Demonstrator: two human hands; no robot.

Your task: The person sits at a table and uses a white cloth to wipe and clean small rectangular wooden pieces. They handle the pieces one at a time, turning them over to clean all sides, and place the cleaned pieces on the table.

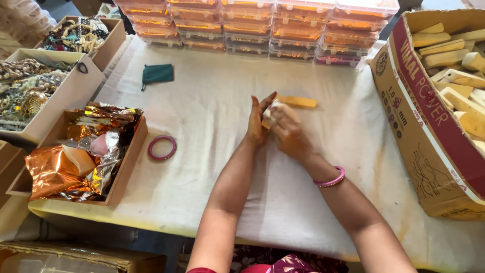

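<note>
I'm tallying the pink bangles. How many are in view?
2. One pink bangle lies on the white cloth beside the foil tray; the other bangle is on the right wrist. More may be hidden in the boxes.

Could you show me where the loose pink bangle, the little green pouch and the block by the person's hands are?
pink bangle (162, 147), head view, on its ring's left rim.
green pouch (157, 74), head view, middle of the cloth.
yellow block (300, 101), head view, middle of its top face, beyond the hands.

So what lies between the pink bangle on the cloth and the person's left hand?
Nothing: in the head view, only bare white cloth lies between the pink bangle and the left hand.
</note>
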